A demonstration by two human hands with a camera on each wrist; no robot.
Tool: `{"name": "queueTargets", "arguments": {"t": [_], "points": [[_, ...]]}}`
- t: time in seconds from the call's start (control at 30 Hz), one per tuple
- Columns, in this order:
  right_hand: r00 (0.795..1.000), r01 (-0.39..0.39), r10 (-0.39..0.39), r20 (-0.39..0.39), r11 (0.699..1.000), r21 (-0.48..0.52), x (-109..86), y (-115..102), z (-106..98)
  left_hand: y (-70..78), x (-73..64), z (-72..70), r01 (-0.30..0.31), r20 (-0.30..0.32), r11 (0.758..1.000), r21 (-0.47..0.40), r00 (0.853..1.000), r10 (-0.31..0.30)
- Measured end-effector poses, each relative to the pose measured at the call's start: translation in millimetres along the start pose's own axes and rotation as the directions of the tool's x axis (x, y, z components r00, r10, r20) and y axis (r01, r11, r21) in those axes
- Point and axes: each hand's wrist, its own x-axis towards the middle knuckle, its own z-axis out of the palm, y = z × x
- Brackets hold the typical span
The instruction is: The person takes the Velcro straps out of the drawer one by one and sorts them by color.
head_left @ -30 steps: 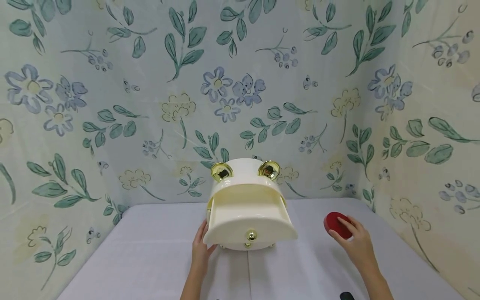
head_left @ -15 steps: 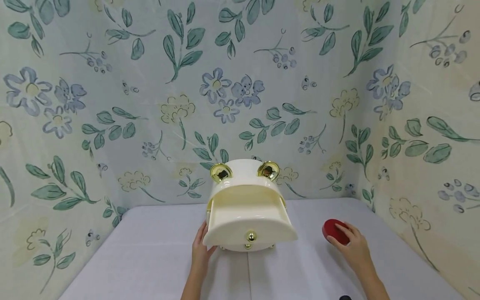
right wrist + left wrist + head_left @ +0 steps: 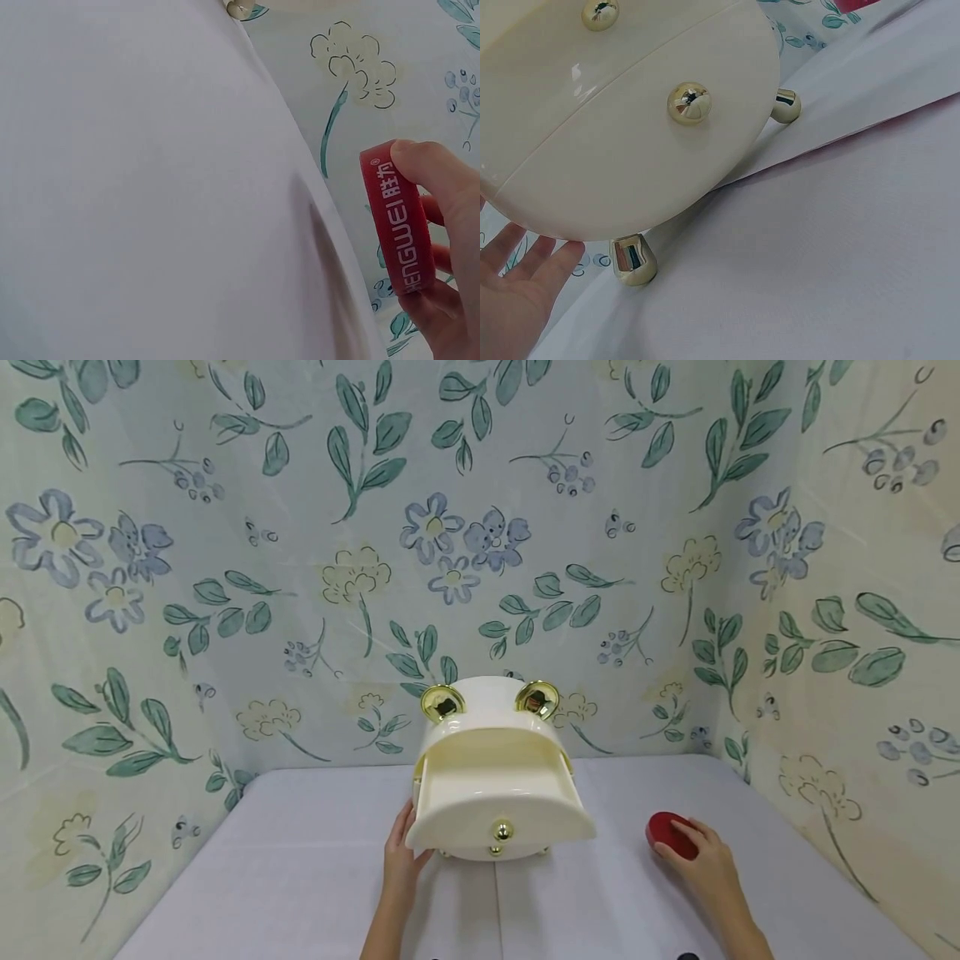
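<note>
A cream drawer box (image 3: pixel 487 702) with two gold eye-like discs stands on the table, its upper drawer (image 3: pixel 491 818) pulled out. Within that drawer I see only bare cream surface. My left hand (image 3: pixel 401 852) rests against the box's left side, fingers fairly straight; in the left wrist view the fingertips (image 3: pixel 568 255) go out of sight behind the box's edge. My right hand (image 3: pixel 708 864) holds a red disc (image 3: pixel 670 835), like a flat roll or case, on the right of the box. White lettering, "HENGWEI", runs along its edge in the right wrist view.
White cloth covers the table (image 3: pixel 300 877), with a seam line running forward from the box. A dark object (image 3: pixel 688 956) just shows at the bottom edge. Floral curtains (image 3: pixel 300 568) enclose the back and sides. Short gold feet (image 3: pixel 634 260) hold up the box.
My right hand has lowered the red disc a little toward me, closer to the tabletop. The left hand and the box have stayed where they were.
</note>
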Motion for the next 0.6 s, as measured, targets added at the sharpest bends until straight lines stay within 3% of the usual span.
{"name": "queueTargets", "arguments": {"t": [0.17, 0.6], "points": [[0.997, -0.055, 0.055, 0.060, 0.998, -0.006, -1.2, 3.7, 1.4, 0.0, -0.4, -0.2, 0.004, 0.002, 1.000, -0.003, 1.000, -0.004], [0.991, -0.071, 0.074, 0.110, 0.997, -0.027, -1.0, 9.1, 2.8, 1.6, 0.7, 0.9, 0.002, 0.008, 1.000, -0.014, 1.000, -0.002]]}}
